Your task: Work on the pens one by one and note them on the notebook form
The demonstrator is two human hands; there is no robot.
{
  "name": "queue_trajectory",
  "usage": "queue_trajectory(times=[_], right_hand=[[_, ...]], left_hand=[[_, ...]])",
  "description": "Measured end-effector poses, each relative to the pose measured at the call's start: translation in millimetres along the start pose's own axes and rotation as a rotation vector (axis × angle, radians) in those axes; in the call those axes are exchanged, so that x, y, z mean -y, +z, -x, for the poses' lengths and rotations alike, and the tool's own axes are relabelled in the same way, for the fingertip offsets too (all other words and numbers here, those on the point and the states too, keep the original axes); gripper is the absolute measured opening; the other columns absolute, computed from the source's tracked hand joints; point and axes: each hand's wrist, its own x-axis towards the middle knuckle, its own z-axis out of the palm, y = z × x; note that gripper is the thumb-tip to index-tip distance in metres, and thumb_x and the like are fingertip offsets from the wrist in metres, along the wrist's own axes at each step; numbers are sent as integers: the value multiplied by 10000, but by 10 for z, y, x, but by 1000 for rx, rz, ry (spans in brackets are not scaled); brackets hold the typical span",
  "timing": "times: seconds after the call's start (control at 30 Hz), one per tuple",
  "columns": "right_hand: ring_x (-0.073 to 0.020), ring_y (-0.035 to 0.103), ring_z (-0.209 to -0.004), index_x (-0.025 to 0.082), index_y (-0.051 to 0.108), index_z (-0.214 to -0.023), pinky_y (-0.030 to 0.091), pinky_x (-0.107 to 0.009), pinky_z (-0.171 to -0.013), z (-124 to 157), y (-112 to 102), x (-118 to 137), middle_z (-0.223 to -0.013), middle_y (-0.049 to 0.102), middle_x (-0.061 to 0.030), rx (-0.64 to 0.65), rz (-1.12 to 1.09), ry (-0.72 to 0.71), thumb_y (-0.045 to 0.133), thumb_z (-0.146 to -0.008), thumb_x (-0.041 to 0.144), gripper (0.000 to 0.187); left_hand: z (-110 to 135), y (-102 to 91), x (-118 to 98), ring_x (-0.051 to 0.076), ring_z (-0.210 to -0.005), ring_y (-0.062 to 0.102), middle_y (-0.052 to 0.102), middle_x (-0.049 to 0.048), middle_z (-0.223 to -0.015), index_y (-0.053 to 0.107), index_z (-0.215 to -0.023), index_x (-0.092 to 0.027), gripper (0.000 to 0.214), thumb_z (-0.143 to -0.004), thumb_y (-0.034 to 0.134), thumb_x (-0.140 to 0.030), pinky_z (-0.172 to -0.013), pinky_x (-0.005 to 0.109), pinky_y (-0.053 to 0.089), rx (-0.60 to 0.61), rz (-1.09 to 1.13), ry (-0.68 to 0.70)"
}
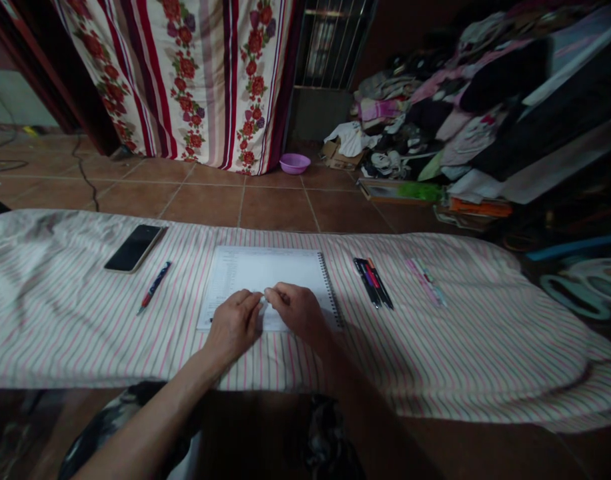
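A spiral notebook (pixel 280 270) lies on the striped cloth, its wire binding along the right side and faint writing at the left of the page. Over its lower half my left hand (pixel 235 319) and my right hand (pixel 298 307) meet, fingertips nearly touching. Both hands are closed in a pinch around a small white thing (pixel 263 300), too small and too covered to name. A dark object's tip shows under the left hand's outer side. The lower part of the page is hidden by my hands.
On the cloth (pixel 460 360) lie a phone (pixel 134 249) and a red-and-blue pen (pixel 154 288) to the left. Several dark pens (pixel 373 283) and several pastel pens (pixel 426 283) lie to the right. Beyond are a purple basin (pixel 294 164), a floral curtain (pixel 210 80) and piled clothes (pixel 435 100).
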Motion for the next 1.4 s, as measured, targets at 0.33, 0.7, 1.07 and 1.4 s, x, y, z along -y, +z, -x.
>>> queue_trajectory(times=[0.33,0.7,1.07,1.4], right_hand=[[-142,638,-794,204,673,-889,487,-256,-718,-19,17,-52,-864,699,-29,-2,-442,19,543,-760,193,183],[-140,641,-747,192,677,-805,476,-252,-693,-25,9,-38,-794,707,-22,20,-386,38,563,-764,202,122],[-127,596,-615,184,628,-722,407,-229,-585,-1,-32,30,-678,669,-17,28,-174,69,522,-799,298,173],[-89,386,-476,192,493,-533,266,-227,-496,2,-2,59,-484,477,38,-30,18,36,477,-813,309,304]], left_hand=[[-8,2,45,167,-734,595,615,47,-783,598,-947,-160,245,-883,370,-225,-671,284,472,13,49,-110],[-8,-24,5,168,-740,583,599,49,-776,596,-931,-152,255,-894,355,-227,-675,277,461,29,19,-74],[17,-5,13,159,-711,549,575,49,-759,594,-942,-156,259,-897,349,-230,-655,274,451,3,-14,-22],[40,12,14,162,-711,542,569,49,-760,596,-945,-158,255,-894,354,-222,-649,272,451,-1,-54,10]])
